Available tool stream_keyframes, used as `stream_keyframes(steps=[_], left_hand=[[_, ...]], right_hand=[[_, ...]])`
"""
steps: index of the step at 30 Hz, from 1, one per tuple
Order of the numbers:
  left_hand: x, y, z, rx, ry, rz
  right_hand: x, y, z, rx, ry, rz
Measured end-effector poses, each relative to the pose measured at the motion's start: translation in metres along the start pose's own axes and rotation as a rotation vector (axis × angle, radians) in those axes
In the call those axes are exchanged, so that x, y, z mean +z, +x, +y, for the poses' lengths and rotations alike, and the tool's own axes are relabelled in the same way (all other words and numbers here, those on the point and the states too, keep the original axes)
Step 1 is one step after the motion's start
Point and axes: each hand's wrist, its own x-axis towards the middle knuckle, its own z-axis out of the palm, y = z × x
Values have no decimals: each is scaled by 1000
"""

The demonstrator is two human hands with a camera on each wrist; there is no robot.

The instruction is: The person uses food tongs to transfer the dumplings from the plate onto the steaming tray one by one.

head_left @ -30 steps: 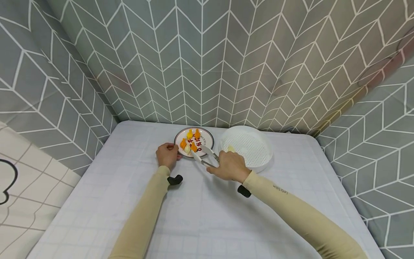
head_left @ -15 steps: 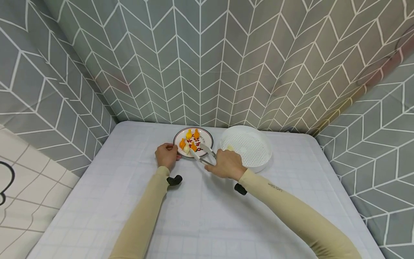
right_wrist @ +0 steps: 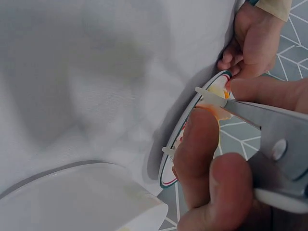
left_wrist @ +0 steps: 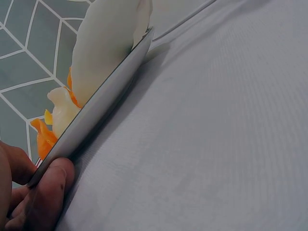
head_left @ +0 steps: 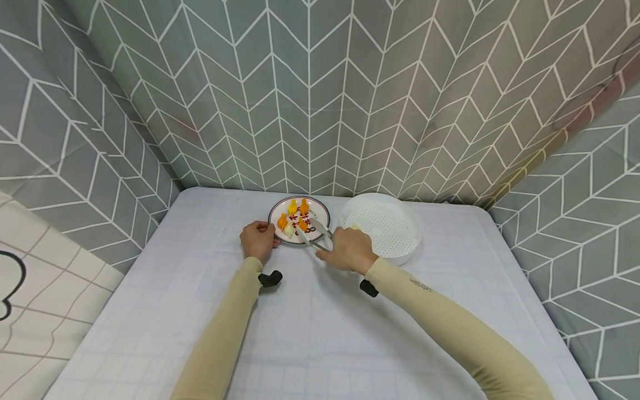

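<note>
My left hand [head_left: 258,241] pinches the left rim of a round white plate [head_left: 320,214] with red print and a dark edge line; in the left wrist view the thumb is above the rim and curled fingers [left_wrist: 53,187] are below. My right hand [head_left: 351,249] grips metal tongs [right_wrist: 284,144] with white tips, reaching over the plate from the right. Between the spread tips in the head view sits an orange bulb-shaped piece [head_left: 302,225]. Close by on the plate lie a cream piece [head_left: 288,229], another orange piece [head_left: 282,221], a yellow one [head_left: 292,208] and an orange one [head_left: 304,206] at the back.
Just right of the plate stands a round white perforated tray [head_left: 395,228], with a pale yellow piece [head_left: 356,226] partly hidden behind my right hand. A white cloth [head_left: 300,333] covers the table. Patterned grey curtains [head_left: 310,100] rise behind its back edge.
The tong tips have moved slightly farther over the plate and closer together. The orange piece between them has shifted a little to the right. My left hand stays at the rim.
</note>
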Motion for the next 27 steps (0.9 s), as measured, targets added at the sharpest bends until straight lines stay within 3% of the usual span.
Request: stream_keyframes(steps=[16,27], left_hand=[[1,-3,1,26,-10,0],[-1,-4,3,15,5,10]], right_hand=[[4,4,-6,-38,-41,0],[-3,7,0,-18,7,-86]])
